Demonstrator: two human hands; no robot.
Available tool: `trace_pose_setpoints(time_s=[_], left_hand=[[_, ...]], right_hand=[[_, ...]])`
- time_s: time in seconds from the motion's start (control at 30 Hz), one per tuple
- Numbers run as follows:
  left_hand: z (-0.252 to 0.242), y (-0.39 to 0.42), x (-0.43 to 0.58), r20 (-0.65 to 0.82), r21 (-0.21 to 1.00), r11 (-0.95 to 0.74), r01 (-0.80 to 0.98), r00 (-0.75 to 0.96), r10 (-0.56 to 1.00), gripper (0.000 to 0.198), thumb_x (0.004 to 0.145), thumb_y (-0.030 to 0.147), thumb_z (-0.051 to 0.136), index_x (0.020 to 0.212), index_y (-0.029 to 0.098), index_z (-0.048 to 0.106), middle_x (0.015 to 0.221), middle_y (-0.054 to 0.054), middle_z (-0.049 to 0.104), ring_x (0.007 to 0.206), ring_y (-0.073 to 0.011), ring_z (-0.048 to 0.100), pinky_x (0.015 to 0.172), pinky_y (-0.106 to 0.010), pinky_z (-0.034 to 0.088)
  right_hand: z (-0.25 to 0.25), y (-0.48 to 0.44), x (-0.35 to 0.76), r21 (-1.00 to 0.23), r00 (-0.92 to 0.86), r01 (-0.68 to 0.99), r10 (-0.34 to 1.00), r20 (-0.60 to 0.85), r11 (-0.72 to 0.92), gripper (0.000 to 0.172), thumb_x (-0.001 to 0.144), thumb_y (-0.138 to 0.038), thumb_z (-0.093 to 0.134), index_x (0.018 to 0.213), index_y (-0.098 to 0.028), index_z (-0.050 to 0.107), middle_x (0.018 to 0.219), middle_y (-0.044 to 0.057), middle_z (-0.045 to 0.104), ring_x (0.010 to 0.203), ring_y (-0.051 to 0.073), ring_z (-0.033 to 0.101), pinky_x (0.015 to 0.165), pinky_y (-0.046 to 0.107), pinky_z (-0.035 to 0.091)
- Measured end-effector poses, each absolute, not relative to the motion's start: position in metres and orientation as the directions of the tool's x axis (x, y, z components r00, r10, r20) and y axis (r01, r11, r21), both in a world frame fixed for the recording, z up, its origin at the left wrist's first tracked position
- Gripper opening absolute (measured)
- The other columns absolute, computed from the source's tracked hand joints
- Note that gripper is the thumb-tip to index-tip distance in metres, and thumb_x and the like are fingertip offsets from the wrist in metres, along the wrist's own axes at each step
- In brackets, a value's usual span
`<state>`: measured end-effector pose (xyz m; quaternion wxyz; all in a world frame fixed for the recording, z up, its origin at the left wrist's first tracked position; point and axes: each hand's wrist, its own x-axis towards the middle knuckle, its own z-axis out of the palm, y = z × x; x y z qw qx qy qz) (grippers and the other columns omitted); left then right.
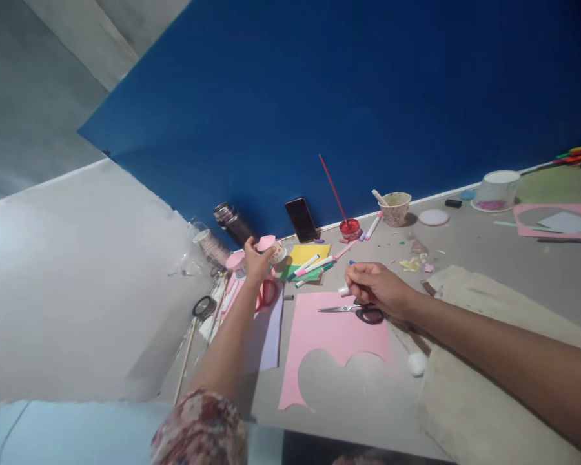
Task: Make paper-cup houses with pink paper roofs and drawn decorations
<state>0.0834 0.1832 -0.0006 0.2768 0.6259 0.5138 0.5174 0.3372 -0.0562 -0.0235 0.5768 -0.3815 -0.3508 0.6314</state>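
My left hand (258, 263) reaches to the back left, fingers closed around a small paper cup (279, 253) with a dotted pattern. A pink piece (266, 242) shows right by its fingertips. My right hand (375, 287) is pinched over the pink sheet, and a blue tip, seemingly of a marker (352, 262), pokes out above the fingers. Below that hand, black-handled scissors (341, 309) lie on the pink sheet (319, 329), which has rounded cut-outs along its near edge. A white cylinder end (343, 292) sits beside the fingers; whether it belongs to the marker I cannot tell.
Several markers (314, 266) lie on yellow and green sheets (314, 250). Behind stand a black flask (233, 223), a phone (301, 219), a red pot (350, 229) with a stick and a paper cup (395, 210). Beige cloth (484, 323) lies under my right arm; red-handled scissors (267, 294) lie left.
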Motion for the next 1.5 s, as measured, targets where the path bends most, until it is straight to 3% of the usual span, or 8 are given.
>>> trace_pose_setpoints(time_s=[0.2,0.53,0.7,0.87,1.0,1.1,1.23,1.5], left_hand=[[-0.013,0.206,0.084,0.346,0.869,-0.320,0.378,0.001,0.938,0.095,0.064,0.018,0.091,0.147,0.012,0.045,0.129,-0.017,0.066,0.123,-0.0291,0.063,0.111,-0.042,0.047],[-0.026,0.209,0.094,0.296,0.891,-0.313,0.328,0.101,0.950,0.093,0.064,0.017,0.091,0.146,0.014,0.049,0.127,-0.016,0.069,0.123,-0.0281,0.065,0.110,-0.042,0.048],[-0.017,0.193,0.082,0.285,0.891,-0.279,0.358,0.039,0.958,0.089,0.058,0.016,0.093,0.139,0.017,0.054,0.134,-0.017,0.065,0.136,-0.0325,0.057,0.117,-0.045,0.040],[-0.004,0.144,0.058,0.246,0.903,-0.214,0.372,-0.040,0.968,0.071,0.071,0.033,0.084,0.134,0.018,0.054,0.111,-0.011,0.069,0.111,-0.0283,0.069,0.096,-0.044,0.054],[0.011,0.077,0.062,0.144,0.918,-0.198,0.344,0.176,0.974,0.045,0.079,0.049,0.075,0.109,0.016,0.067,0.077,-0.005,0.070,0.076,-0.0229,0.072,0.072,-0.036,0.057],[0.026,0.019,0.085,0.076,0.896,-0.250,0.366,0.429,0.900,0.030,0.080,0.042,0.079,0.099,0.018,0.076,0.078,-0.007,0.076,0.074,-0.0222,0.072,0.073,-0.034,0.057],[0.037,-0.037,0.123,0.014,0.630,-0.700,0.336,0.897,0.443,0.026,0.096,0.034,0.065,0.117,0.023,0.075,0.102,-0.008,0.082,0.096,-0.0229,0.075,0.090,-0.034,0.055],[0.019,-0.055,0.156,-0.097,0.418,-0.876,0.240,0.971,0.220,0.017,0.098,0.026,0.061,0.104,0.025,0.076,0.097,-0.004,0.080,0.090,-0.0212,0.073,0.079,-0.029,0.051]], right_hand=[[-0.026,-0.056,0.336,-0.917,-0.031,-0.391,0.997,-0.072,-0.078,0.060,0.073,-0.073,0.079,0.061,-0.018,0.059,0.047,-0.002,0.055,0.040,0.005,0.034,0.040,0.020,0.023],[-0.020,-0.063,0.335,-0.942,-0.066,-0.314,0.993,-0.101,-0.116,0.035,0.070,-0.046,0.087,0.070,-0.015,0.071,0.057,0.001,0.064,0.042,0.005,0.036,0.037,0.019,0.026],[-0.023,-0.063,0.335,-0.946,-0.085,-0.293,0.990,-0.116,-0.136,0.038,0.071,-0.050,0.086,0.068,-0.017,0.067,0.054,-0.001,0.061,0.040,0.004,0.033,0.035,0.019,0.024],[-0.024,-0.059,0.337,-0.949,-0.071,-0.298,0.994,-0.084,-0.102,0.053,0.069,-0.064,0.085,0.061,-0.017,0.062,0.048,-0.002,0.056,0.040,0.005,0.035,0.036,0.019,0.024],[-0.025,-0.059,0.335,-0.944,-0.020,-0.321,0.997,-0.073,-0.075,0.060,0.075,-0.071,0.078,0.056,-0.020,0.053,0.045,-0.004,0.048,0.040,0.006,0.033,0.037,0.020,0.026],[-0.027,-0.059,0.336,-0.944,0.049,-0.326,0.996,-0.068,-0.048,0.052,0.075,-0.065,0.082,0.065,-0.017,0.063,0.053,-0.001,0.058,0.043,0.006,0.038,0.040,0.019,0.028],[-0.023,-0.057,0.345,-0.937,0.095,-0.347,0.994,-0.061,-0.024,0.046,0.072,-0.058,0.087,0.081,-0.017,0.071,0.055,-0.004,0.056,0.043,0.006,0.036,0.041,0.020,0.028],[-0.018,-0.049,0.360,-0.893,0.222,-0.441,0.975,-0.014,0.088,0.067,0.075,-0.076,0.079,0.058,-0.024,0.041,0.045,-0.008,0.030,0.043,0.007,0.026,0.041,0.024,0.022]])
